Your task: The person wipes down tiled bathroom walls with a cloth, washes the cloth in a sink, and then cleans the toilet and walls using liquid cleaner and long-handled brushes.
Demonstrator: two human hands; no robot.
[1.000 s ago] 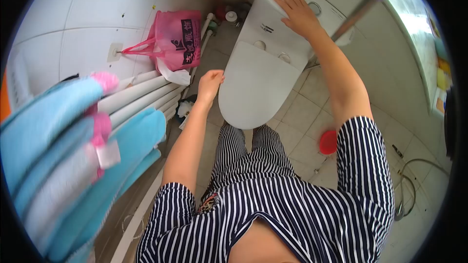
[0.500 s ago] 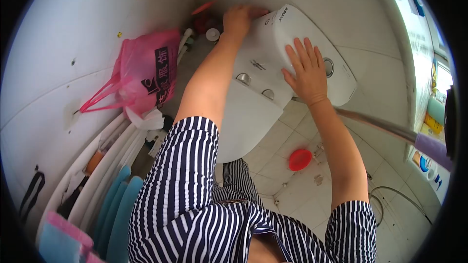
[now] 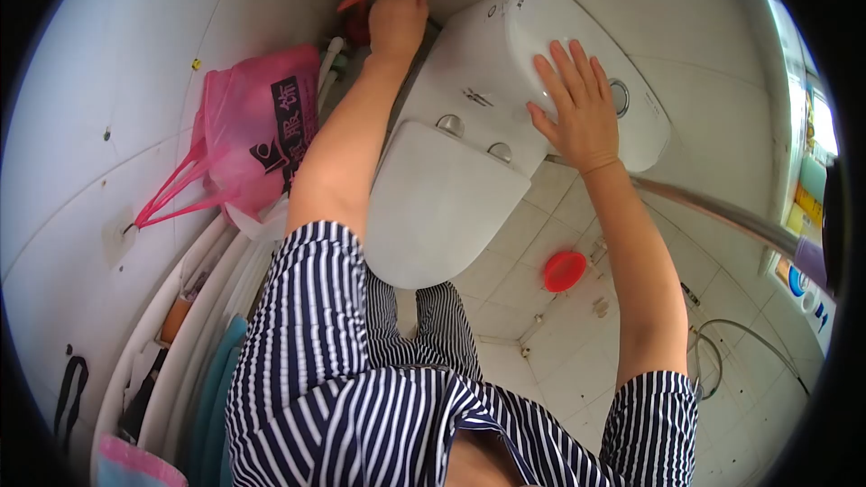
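Toilet [image 3: 483, 63] sits up by the tiled wall: smooth, glossy white, boxy tank with rounded edges, and a tongue-shaped lid [image 3: 446, 207] that's down. Right hand [image 3: 582, 126] is flat on the tank, fingers spread, just beside the round silvery flush button [image 3: 620, 97]. Left hand [image 3: 399, 25] is up past the tank's left side, near some red thing [image 3: 357, 20] in the corner; fingers look partly curled, but can't tell if they're gripping anything. Container-wise: a thin pink plastic bag [image 3: 248, 117], handles stretched to the wall, bulging with stuff I can't make out, plus a round red basin [image 3: 565, 271] right of the toilet.
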